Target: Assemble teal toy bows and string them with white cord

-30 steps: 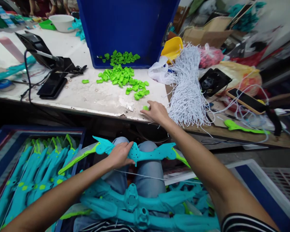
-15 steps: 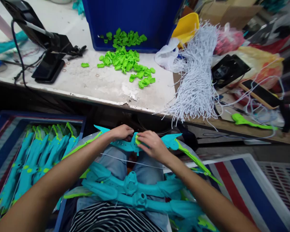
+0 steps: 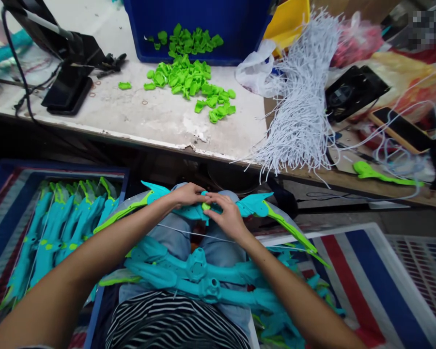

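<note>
Across my knees lies a turquoise toy bow with lime-green limbs and a white string. At its middle, my left hand is closed around the turquoise grip part. My right hand pinches a small lime-green plastic piece against the bow's centre, its fingertips meeting those of my left hand. How far the piece sits in the bow is hidden by my fingers. Closer to my body, more turquoise bows rest on my lap, below both forearms.
Loose green pieces lie on the worktable, spilling from a blue bin. White strings hang over the table edge. Finished-looking bows stand in a crate at left. A striped sheet is at right.
My two hands have drawn together over the bow's centre, with the left fingers now reaching over its top. The view has tilted slightly, shifting the table upward.
</note>
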### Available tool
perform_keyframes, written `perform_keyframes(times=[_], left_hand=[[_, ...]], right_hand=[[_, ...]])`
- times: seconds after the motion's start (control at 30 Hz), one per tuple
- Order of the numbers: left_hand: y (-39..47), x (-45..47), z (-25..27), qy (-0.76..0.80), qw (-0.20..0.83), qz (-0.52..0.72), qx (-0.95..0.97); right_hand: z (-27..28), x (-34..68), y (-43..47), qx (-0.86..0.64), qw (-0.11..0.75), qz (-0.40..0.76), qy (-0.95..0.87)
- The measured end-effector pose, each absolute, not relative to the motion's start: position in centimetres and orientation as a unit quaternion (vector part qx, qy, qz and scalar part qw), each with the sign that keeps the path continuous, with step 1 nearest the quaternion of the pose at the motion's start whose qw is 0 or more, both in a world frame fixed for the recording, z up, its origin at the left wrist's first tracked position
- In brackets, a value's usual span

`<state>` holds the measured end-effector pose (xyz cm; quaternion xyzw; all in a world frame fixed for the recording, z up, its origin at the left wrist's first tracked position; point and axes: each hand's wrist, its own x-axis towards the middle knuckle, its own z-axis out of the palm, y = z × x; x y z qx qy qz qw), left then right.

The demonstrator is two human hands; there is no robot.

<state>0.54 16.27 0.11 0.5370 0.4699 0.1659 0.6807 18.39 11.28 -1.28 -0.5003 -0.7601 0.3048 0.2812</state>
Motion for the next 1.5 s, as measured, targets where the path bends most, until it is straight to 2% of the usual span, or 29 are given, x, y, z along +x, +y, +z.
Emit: perform_keyframes(times=[0.13, 0.27, 0.37, 0.5, 0.6, 0.73, 0.97, 1.03, 1.13, 1.3, 1.4, 1.5], left_hand=[[16.0, 0.8, -0.3, 0.494, 0.666, 0.166, 0.533], [16.0, 1.6, -0.7, 0.521, 0.603, 0.172, 0.578], [15.7, 1.7, 0.0, 0.523, 0.527, 0.176, 0.646], [13.2, -1.8, 2.8, 0.548, 0.349, 0.249, 0.718], [9.9, -7.4, 4.3, 0.546, 0.289, 0.181, 0.766], [6.9, -12.9, 3.2, 0.578, 0.321, -0.017, 0.750], [9.1, -11.4, 0.9, 0.579, 0.422, -0.025, 0.697], [9.0, -11.3, 1.8, 0.584, 0.436, 0.032, 0.684], [7.5, -11.5, 4.0, 0.570, 0.503, 0.206, 0.616], [5.1, -8.4, 7.0, 0.446, 0.701, 0.462, 0.310], [5.2, -5.5, 7.5, 0.335, 0.765, 0.517, 0.188], [5.9, -3.9, 7.2, 0.324, 0.761, 0.535, 0.173]], right_hand=[[-1.0, 18.3, 12.8, -0.572, 0.177, 0.394, -0.698], [-0.9, 18.2, 13.7, -0.565, 0.114, 0.409, -0.707], [-1.0, 18.4, 13.6, -0.544, 0.127, 0.382, -0.736], [-0.5, 18.6, 13.0, -0.490, 0.190, 0.296, -0.797], [0.5, 17.6, 12.5, -0.443, 0.271, 0.207, -0.829], [1.7, 14.1, 12.3, -0.364, 0.300, 0.171, -0.865], [1.4, 7.8, 13.6, -0.328, 0.207, 0.177, -0.904], [1.2, 6.7, 13.7, -0.340, 0.179, 0.179, -0.906], [0.9, 5.5, 13.5, -0.369, 0.116, 0.177, -0.905], [0.8, 5.4, 14.1, -0.398, 0.056, 0.180, -0.898], [1.4, 6.7, 15.3, -0.396, 0.047, 0.233, -0.887], [1.9, 8.2, 16.7, -0.378, 0.033, 0.308, -0.873]])
